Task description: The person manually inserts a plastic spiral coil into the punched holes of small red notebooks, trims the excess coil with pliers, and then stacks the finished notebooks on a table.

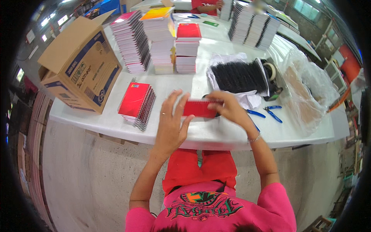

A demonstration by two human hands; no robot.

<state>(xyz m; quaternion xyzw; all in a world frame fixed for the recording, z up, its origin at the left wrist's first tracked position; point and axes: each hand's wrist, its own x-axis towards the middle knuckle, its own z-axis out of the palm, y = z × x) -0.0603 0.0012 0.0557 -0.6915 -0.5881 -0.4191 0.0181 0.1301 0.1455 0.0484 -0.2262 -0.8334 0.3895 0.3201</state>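
A red notebook (pixel 199 109) stands tilted over the table's front part, between my two hands. My left hand (pixel 174 118) is at its left end, fingers stretched up and thumb apart. My right hand (pixel 228 109) closes on the right end, its fingers over the red cover. Something dark shows under those fingers, too hidden to name. A bit of blue lies by my right wrist, partly covered. To the left sits a stack of red notebooks (pixel 134 99) with wire coils sticking out.
A cardboard box (pixel 83 63) stands at the left. Tall notebook stacks (pixel 162 46) rise behind. Black binding coils (pixel 240 77) lie on white paper, near blue-handled pliers (pixel 273 113) and a plastic bag (pixel 309 83). Across the table, a person (pixel 205 7) handles notebooks beside more stacks (pixel 253 27).
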